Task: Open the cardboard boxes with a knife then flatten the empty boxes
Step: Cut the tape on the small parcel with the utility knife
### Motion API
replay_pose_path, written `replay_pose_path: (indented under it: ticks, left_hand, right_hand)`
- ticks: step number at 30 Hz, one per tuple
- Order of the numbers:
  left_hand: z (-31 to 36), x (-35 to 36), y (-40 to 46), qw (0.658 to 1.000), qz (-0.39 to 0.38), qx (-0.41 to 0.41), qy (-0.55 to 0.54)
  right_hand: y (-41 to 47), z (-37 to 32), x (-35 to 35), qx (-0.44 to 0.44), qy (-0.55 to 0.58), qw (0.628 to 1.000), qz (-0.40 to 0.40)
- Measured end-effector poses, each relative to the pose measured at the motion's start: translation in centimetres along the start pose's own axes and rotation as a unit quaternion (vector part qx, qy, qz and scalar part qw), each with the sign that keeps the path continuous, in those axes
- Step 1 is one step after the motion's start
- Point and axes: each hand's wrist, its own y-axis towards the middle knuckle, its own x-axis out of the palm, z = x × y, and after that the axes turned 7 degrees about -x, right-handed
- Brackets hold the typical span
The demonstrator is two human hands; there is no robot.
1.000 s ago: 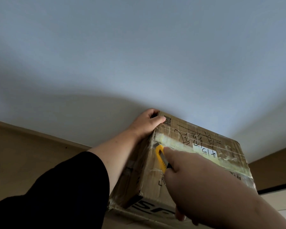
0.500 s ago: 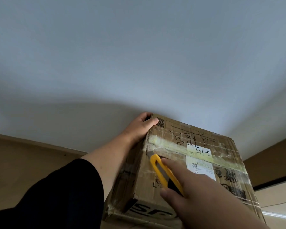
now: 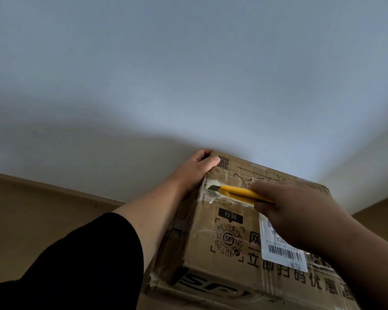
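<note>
A taped brown cardboard box (image 3: pixel 229 260) with black print and a white shipping label (image 3: pixel 285 256) fills the lower right. My left hand (image 3: pixel 194 170) grips its far left top corner, thumb lying on the top face. My right hand (image 3: pixel 300 211) holds a yellow utility knife (image 3: pixel 235 192). The blade tip points left and sits on the tape seam near the box's left edge. Much of the seam to the right is hidden behind my right hand.
A plain white wall (image 3: pixel 188 74) rises behind the box. A tan surface (image 3: pixel 43 220) runs along the left and shows again at the far right (image 3: pixel 379 211). More cardboard (image 3: pixel 211 303) lies under the box at the bottom.
The view has tilted down, showing more of the box top. The knife has swung from pointing up along the box's side to lying across the top seam, blade at the left end.
</note>
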Motion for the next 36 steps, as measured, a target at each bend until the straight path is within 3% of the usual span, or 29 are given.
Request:
replay_pose_path:
  ticks: [18,36]
  left_hand:
    - [0.2,0.2,-0.2,1.0,0.015,0.019,-0.011]
    - [0.4,0.5,-0.4,1.0,0.0,0.024,0.004]
  right_hand:
    - [0.6,-0.2,-0.4,-0.029,-0.021,0.999,-0.027]
    - [0.0,1.8,0.1,-0.041,-0.092,0.995,0.003]
